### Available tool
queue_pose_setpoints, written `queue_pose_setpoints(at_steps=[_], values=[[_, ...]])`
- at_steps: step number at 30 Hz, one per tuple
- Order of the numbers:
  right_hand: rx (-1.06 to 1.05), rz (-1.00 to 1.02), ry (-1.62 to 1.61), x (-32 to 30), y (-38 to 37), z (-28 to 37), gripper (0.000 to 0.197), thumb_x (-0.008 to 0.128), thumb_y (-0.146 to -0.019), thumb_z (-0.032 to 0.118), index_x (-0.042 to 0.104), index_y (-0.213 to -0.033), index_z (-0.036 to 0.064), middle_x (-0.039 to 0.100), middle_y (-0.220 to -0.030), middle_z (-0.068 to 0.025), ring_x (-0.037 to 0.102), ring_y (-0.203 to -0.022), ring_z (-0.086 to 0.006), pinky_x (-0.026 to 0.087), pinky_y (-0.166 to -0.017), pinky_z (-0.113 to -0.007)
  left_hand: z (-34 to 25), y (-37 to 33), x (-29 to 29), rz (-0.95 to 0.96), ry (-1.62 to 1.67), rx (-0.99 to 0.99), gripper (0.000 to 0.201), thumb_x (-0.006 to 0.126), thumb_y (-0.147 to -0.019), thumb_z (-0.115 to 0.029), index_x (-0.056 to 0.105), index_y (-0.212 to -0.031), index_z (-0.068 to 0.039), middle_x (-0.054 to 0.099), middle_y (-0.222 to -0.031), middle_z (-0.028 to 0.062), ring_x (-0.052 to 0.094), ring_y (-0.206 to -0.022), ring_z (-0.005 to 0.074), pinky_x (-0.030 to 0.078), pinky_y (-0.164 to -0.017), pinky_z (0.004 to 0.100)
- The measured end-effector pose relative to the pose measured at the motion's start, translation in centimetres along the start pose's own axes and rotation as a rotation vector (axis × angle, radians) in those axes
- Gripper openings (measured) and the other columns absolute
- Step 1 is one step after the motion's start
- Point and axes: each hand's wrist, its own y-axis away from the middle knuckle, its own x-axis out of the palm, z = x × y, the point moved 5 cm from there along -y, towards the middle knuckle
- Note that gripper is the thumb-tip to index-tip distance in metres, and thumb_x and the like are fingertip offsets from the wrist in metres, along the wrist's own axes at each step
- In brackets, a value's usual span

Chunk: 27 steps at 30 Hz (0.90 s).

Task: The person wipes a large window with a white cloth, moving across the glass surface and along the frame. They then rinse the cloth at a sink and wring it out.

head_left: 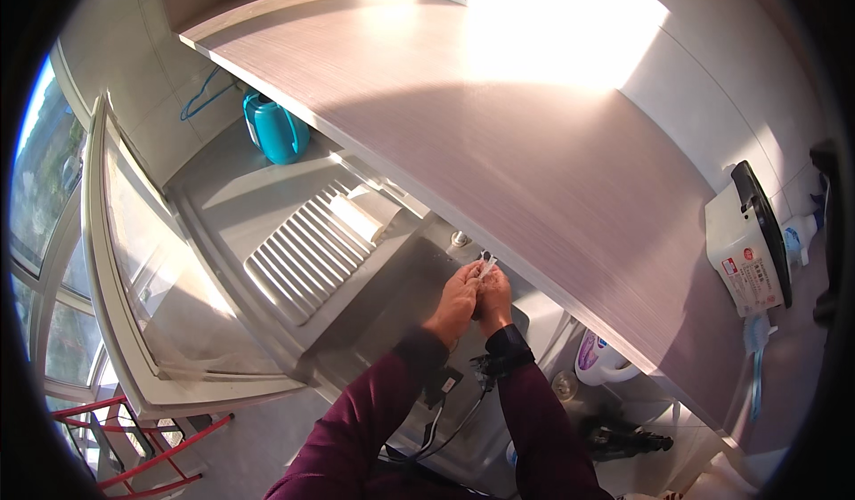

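Note:
My left hand [458,299] and my right hand [495,302] are pressed together over the grey sink basin [378,308]. Their fingers are closed and curled toward each other near the shelf's front edge. Something whitish and shiny shows at the fingertips; whether it is running water or a small object I cannot tell. A round metal fitting [460,239] sits on the sink's back rim, just beyond my left hand. Left of the basin is a ribbed washboard [298,255], with a whitish block-like thing [359,215] lying across its upper end.
A wood-grain shelf [499,144] overhangs the sink's far side. A teal watering can [278,130] stands at the back left. An open window sash [169,286] juts in at left, above a red-framed rack [160,455]. A white bottle [601,357] and white box [744,251] are right.

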Motion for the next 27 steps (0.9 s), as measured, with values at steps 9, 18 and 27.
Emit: queue_pose_setpoints(at_steps=[9,18,27], values=[[0.029,0.153,-0.522,0.9,-2.1,-4.2,0.058,0.038,-0.115,0.054,0.055,-0.150,0.0105,0.064,-0.143,-0.0082,0.063,-0.127,-0.0240,0.051,-0.110,-0.041,-2.7,0.6,1.0,0.137,-0.750,0.233,0.041,0.051,-0.112,-0.026,0.059,-0.138,0.004,0.067,-0.131,0.0252,0.063,-0.125,0.0430,0.047,-0.110,0.0458],[-0.411,0.012,0.323,-0.2,-3.6,-5.7,0.061,0.041,-0.115,0.057,0.064,-0.138,0.0057,0.072,-0.121,-0.0050,0.067,-0.104,-0.0153,0.056,-0.078,-0.032,-2.7,0.0,-0.1,-0.238,-0.456,0.293,0.029,0.059,-0.109,-0.028,0.067,-0.117,-0.002,0.074,-0.100,0.0176,0.071,-0.094,0.0256,0.056,-0.086,0.0395],[-0.118,0.130,0.007,-1.8,-0.7,-1.5,0.043,0.050,-0.114,0.046,0.067,-0.120,0.0061,0.067,-0.095,0.0002,0.061,-0.078,-0.0089,0.048,-0.062,-0.027,-3.8,0.4,-0.7,-0.043,0.158,-0.199,0.030,0.053,-0.109,-0.029,0.065,-0.128,-0.010,0.071,-0.112,0.0041,0.067,-0.098,0.0201,0.054,-0.085,0.0378]])
